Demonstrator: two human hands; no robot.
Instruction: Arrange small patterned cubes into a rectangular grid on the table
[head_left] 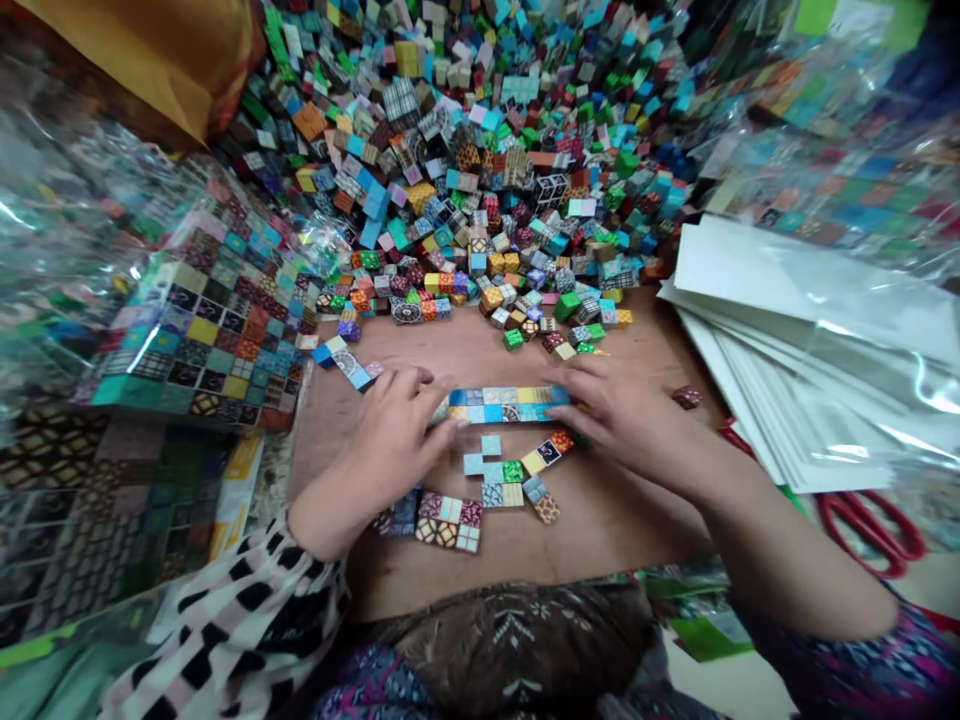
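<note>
A row of small patterned cubes (508, 404), two cubes deep, lies on the wooden board (630, 520) between my hands. My left hand (401, 425) grips the left end of the row with thumb and fingers. At the right end, my right hand (611, 410) pinches the row the same way. Just below it lie several loose cubes (493, 468), light blue, green and cream. A short strip with a dark middle cube (548, 453) rests by my right thumb. Nearer me sits a small block of maroon and tan cubes (450, 520).
A large heap of mixed cubes (480, 150) covers the back. On the left stands a plastic-wrapped cube block (217, 320). White card sheets (739, 300) and red-handled scissors (874, 535) lie at the right, beside clear bags (862, 190) of cubes.
</note>
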